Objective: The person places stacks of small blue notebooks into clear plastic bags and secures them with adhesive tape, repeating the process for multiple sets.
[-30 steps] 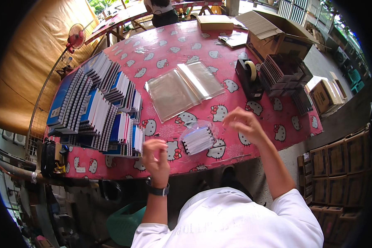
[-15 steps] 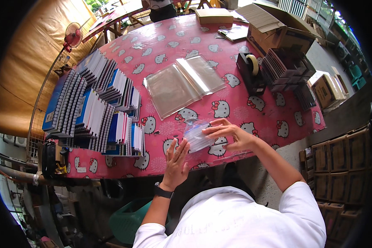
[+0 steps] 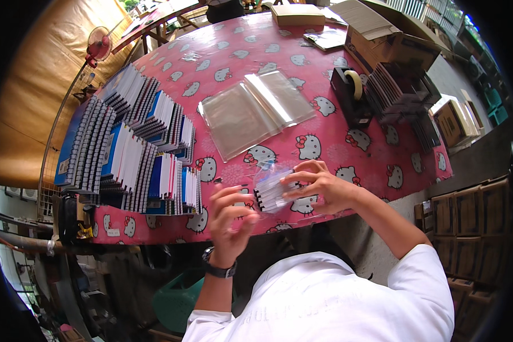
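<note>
A small stack of notebooks (image 3: 271,194) with white page edges and black binding bits along its left side stands in clear plastic near the table's front edge. My right hand (image 3: 324,187) grips its right side, the fingers curved over the top and far edge. Just left of the stack, my left hand (image 3: 229,215) is raised with fingers apart, holding nothing. Beyond the stack lie flat, clear plastic sleeves (image 3: 233,119), with light glaring off their middle. Rows of spiral notebooks (image 3: 137,145) with blue covers are piled to the left.
A black tape dispenser (image 3: 350,100) stands at the right, beside a pile of dark notebooks (image 3: 396,91). Behind them is an open cardboard box (image 3: 387,48). The pink patterned table (image 3: 222,43) ends close to my body. A green plastic chair (image 3: 176,302) is below left.
My left hand has come off the stack and moved left, its fingers spreading. The stack's left side now shows its black binding. My right hand stays on the stack.
</note>
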Tool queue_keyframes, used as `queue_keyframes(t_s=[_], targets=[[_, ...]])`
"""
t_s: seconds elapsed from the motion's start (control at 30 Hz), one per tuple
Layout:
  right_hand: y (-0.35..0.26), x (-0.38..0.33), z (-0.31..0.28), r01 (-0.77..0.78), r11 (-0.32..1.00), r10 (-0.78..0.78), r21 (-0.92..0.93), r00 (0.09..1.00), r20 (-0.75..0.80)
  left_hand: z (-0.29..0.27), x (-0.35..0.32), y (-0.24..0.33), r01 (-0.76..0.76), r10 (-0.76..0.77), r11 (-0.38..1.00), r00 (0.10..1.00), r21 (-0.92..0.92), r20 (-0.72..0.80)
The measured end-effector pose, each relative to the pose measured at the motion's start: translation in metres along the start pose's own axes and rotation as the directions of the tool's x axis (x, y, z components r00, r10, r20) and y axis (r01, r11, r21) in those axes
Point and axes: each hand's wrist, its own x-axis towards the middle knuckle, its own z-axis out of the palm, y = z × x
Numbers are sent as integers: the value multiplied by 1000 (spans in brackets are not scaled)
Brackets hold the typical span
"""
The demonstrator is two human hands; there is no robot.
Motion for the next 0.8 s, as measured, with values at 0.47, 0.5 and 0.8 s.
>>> queue_keyframes(t_s=[0.47, 0.5, 0.8], targets=[[-15, 9, 0, 40, 996, -24, -75, 977, 211, 8, -35, -43, -117, -160, 891, 823, 438, 546], [-15, 10, 1, 31, 998, -18, -62, 978, 208, 12, -30, -40, -132, -154, 891, 811, 434, 564], [26, 26, 25, -399, 579, 628, 711, 774, -78, 26, -19, -31, -173, -162, 839, 826, 516, 541]])
